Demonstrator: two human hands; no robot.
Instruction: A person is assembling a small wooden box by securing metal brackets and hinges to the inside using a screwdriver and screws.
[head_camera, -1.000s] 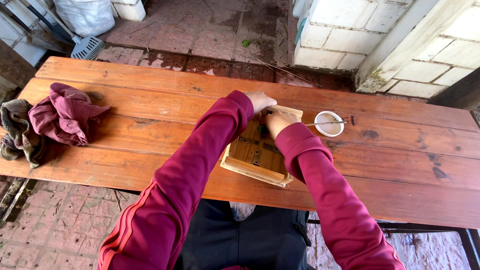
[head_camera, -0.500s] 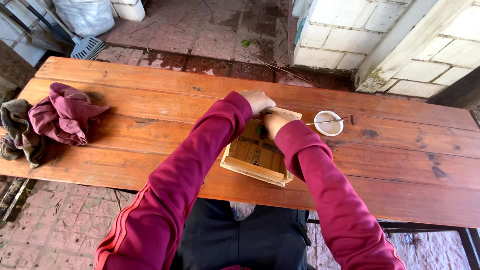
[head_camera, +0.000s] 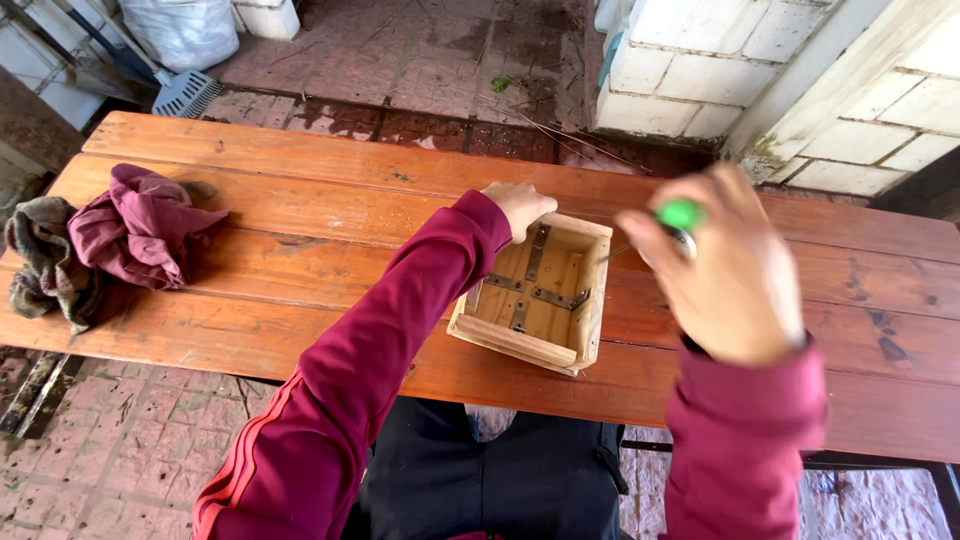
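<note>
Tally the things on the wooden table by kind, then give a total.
Wooden box with metal brackets: 1
Crumpled cloths: 2, maroon and olive
Total: 3
The right hand holds a green-handled tool above the table.

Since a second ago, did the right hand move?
Yes. The right hand lifted off the wooden box and rose toward the camera, now holding a green-handled tool.

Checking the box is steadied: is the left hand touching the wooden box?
Touching. The head view shows the left hand gripping the far rim of the wooden box, fingers curled over its edge.
</note>
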